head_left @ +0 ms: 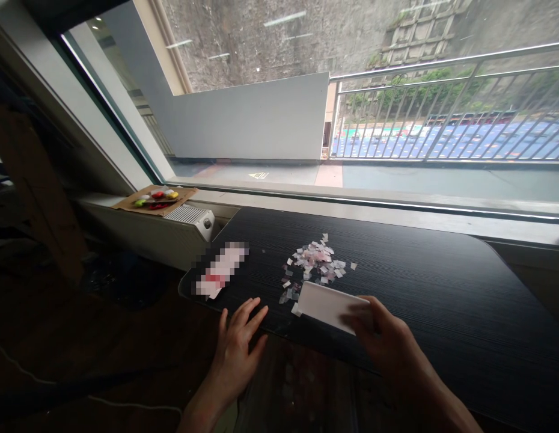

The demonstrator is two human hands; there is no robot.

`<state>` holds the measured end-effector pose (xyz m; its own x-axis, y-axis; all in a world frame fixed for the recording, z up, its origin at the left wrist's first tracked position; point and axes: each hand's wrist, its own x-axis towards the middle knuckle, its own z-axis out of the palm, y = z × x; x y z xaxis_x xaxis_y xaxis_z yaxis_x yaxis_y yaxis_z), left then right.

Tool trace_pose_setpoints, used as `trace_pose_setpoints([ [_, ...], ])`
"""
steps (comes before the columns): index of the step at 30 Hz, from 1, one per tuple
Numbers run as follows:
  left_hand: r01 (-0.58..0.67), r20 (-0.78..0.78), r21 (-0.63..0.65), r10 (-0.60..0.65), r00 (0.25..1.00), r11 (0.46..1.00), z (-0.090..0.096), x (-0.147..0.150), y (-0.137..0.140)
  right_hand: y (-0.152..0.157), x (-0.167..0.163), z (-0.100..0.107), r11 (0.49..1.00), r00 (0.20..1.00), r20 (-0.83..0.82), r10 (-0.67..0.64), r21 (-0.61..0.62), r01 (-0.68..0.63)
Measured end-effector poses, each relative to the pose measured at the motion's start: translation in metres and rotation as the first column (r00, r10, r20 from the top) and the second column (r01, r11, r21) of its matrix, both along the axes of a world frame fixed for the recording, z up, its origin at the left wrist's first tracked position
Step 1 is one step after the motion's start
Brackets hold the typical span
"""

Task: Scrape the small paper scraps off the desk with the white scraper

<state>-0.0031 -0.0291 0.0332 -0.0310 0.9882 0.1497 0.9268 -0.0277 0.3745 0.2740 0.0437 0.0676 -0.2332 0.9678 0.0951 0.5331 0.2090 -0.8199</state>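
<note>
In my right hand (387,331) is a flat white rectangular piece (327,304), like a small tray or card, gripped at its right end. Its left end lies by the near side of a loose pile of small whitish and pinkish square pieces (315,255). Some of these pieces are scattered toward the table's near edge. My left hand (238,331) rests at that edge with its fingers spread and holds nothing. Beyond it to the left lies a blurred pinkish-white flat item (223,267) with a red patch.
The black table (419,270) has rounded corners and stands against a window sill (279,201). At the left is a radiator (193,219). Brown cardboard (121,204) with colourful items sits on top of it. A white cable (135,406) runs along the dark floor.
</note>
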Motion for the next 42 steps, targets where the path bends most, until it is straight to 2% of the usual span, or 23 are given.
trace_pose_setpoints([
  [5, -0.002, -0.003, -0.016, 0.002, 1.000, 1.000, 0.000, 0.002, 0.000, 0.004, 0.009, 0.008, 0.982, 0.976, 0.140, -0.168, 0.113, 0.153],
  [12, 0.004, 0.004, -0.009, -0.003, 1.000, 1.000, 0.000, 0.002, 0.000, 0.018, -0.018, 0.012, 0.997, 0.999, 0.040, -0.023, 0.081, 0.020],
  [16, 0.016, -0.008, -0.001, -0.016, 1.000, 1.000, -0.002, 0.001, 0.000, 0.018, -0.015, 0.014, 0.999, 0.999, 0.030, 0.025, 0.027, -0.026],
  [21, -0.002, -0.016, 0.012, 0.002, 1.000, 1.000, -0.005, 0.000, -0.001, 0.019, -0.006, 0.015, 0.997, 0.998, 0.007, -0.057, 0.048, 0.056],
  [27, 0.006, -0.014, 0.005, -0.006, 1.000, 1.000, -0.004, 0.000, 0.000, 0.016, -0.001, 0.011, 0.999, 0.998, 0.063, -0.021, 0.047, 0.018],
  [32, 0.006, -0.019, -0.031, -0.007, 1.000, 0.999, 0.000, 0.000, 0.001, 0.013, 0.013, 0.014, 0.988, 0.988, 0.103, -0.117, 0.114, 0.105],
  [35, 0.009, -0.020, -0.035, -0.010, 1.000, 0.999, 0.001, 0.000, 0.001, 0.009, 0.024, 0.019, 0.988, 0.981, 0.142, -0.130, 0.102, 0.116],
  [39, 0.006, -0.035, -0.035, -0.007, 0.999, 0.999, 0.001, -0.001, 0.001, 0.004, 0.032, 0.022, 0.982, 0.978, 0.117, -0.172, 0.097, 0.161],
  [42, 0.006, -0.050, -0.028, -0.008, 0.999, 1.000, 0.000, -0.002, 0.001, 0.004, 0.031, 0.020, 0.986, 0.983, 0.095, -0.154, 0.074, 0.147],
])
